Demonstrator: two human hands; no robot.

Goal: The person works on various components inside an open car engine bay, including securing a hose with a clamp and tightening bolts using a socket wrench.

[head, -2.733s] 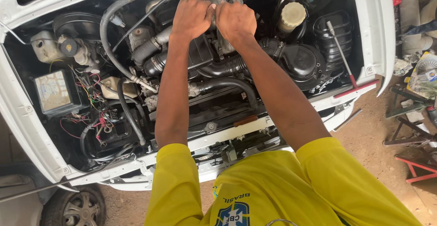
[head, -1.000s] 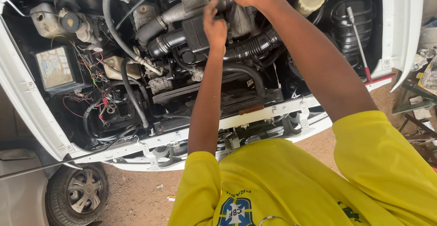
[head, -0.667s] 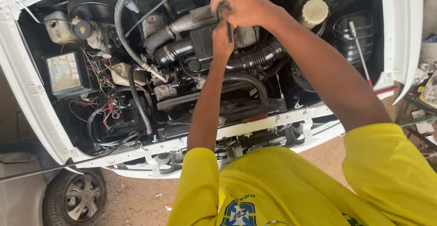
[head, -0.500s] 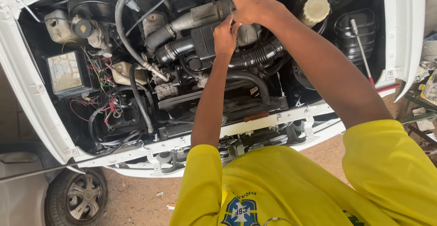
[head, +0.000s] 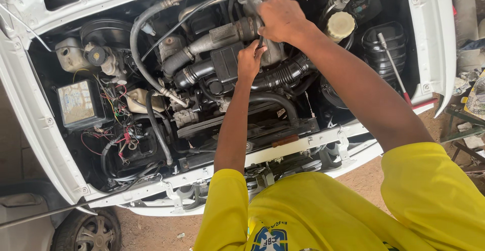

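Both my hands have shifted since a moment ago. My right hand (head: 282,18), which sat over the far edge of the engine (head: 237,54) half a second back, has come a little lower and now rests clenched on top of the metal housing in the middle. My left hand (head: 250,61) has crept up under it and is closed round a thin dark tool (head: 260,42), whose shaft runs up between the two hands. I cannot tell whether the right hand grips the tool's top end or only presses on the part beside it; the fingers hide that. Nearly three seconds ago the two hands were side by side at the same height; now one sits above the other, so I judge that I have changed from pushing with both to steadying with one and working the tool with the other.

The tool stands just above the ribbed black hose (head: 283,74), near the grey pipe (head: 222,34).

Counting what lies around: one tool in hand; two hands, both mine; one battery (head: 77,104) on the left, with a tangle of red and black wires (head: 118,124) beside it; one pale round cap (head: 340,24) to the right of my right hand; one white fluid bottle (head: 69,55) at the far left; one red-handled rod (head: 396,76) leaning in the right corner; one wheel (head: 88,231) below the bumper (head: 283,152).
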